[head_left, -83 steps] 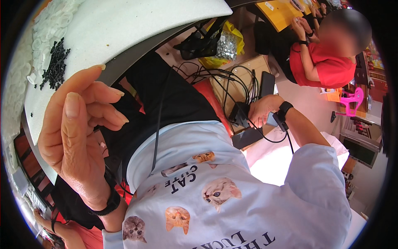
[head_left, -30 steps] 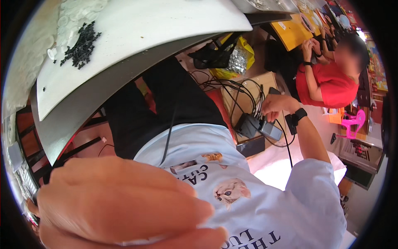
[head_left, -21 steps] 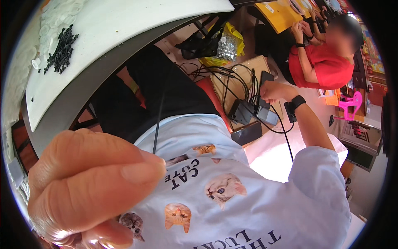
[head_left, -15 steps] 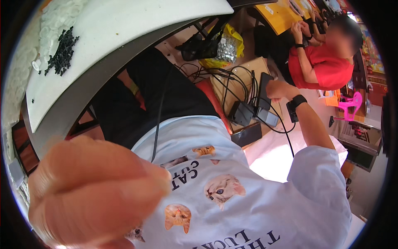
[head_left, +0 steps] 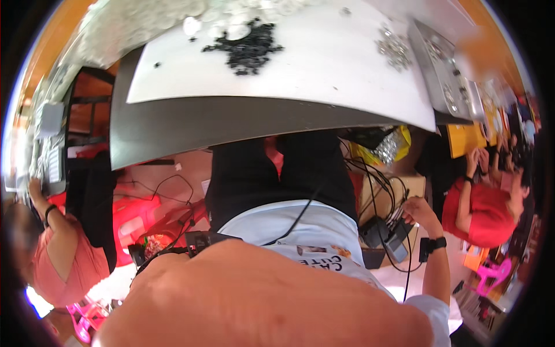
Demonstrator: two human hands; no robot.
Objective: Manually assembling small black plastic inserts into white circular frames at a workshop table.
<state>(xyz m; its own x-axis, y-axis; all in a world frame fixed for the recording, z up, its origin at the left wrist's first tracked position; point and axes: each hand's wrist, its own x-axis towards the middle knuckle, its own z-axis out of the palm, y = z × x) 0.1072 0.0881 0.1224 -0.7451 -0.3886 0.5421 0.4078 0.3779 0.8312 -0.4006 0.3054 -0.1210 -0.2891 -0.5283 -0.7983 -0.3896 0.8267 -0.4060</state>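
My left hand (head_left: 266, 295) is a large shape very close at the lower edge, covering most of my shirt; its fingers do not show. A dark band-like thing (head_left: 199, 242) shows at its upper left edge. On the right, my right hand (head_left: 420, 213) wears a black wristwatch (head_left: 432, 247) and has its fingers curled in. It is just above a dark grey box-shaped device (head_left: 396, 248) and beside a black adapter-like block (head_left: 374, 232). Whatever is inside its fingers, if anything, is hidden. Black cables (head_left: 378, 188) loop over the cardboard box (head_left: 417, 186) there.
Ahead, a white board (head_left: 324, 69) on a dark table edge (head_left: 231, 124) bears small black parts (head_left: 245, 49), clear discs (head_left: 237, 29) and shiny pieces (head_left: 395, 49). A metal tray (head_left: 436, 69) stands right. People sit left (head_left: 66, 248) and right (head_left: 483, 211). A yellow bag (head_left: 399, 144) lies below.
My view has swung leftward, bringing the whole board and the person on the left into sight. My left hand fills more of the lower middle. The right hand stays by the devices.
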